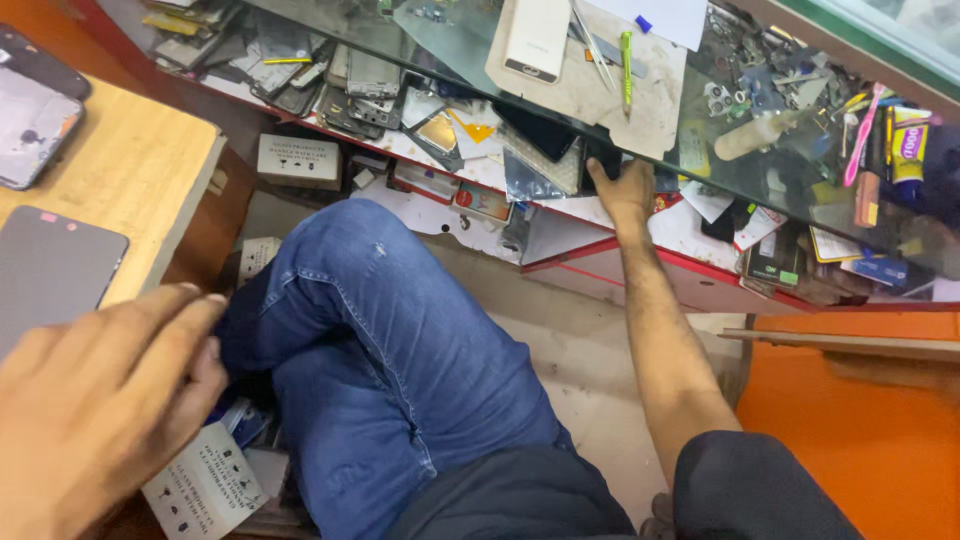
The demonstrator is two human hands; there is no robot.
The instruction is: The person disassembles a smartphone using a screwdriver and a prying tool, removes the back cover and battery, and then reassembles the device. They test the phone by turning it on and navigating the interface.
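My right hand [625,190] reaches into the shelf [600,215] under the glass, fingers on a dark phone part [603,157] — grip unclear. Left hand [95,400] loose, empty. Feel gently — parts stacked close.

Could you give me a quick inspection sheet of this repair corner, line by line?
Surface: glass counter over a crowded lower shelf.
Job's things: right hand reaches into the shelf among phone parts; whether it grips anything cannot be told.
Clutter: power bank, green pen, glue tube, small boxes.
Fingers: left hand blurred, loosely open, holding nothing.
Cables: nothing seen.
Surroundings: wooden table with a phone screen; blue jeans.
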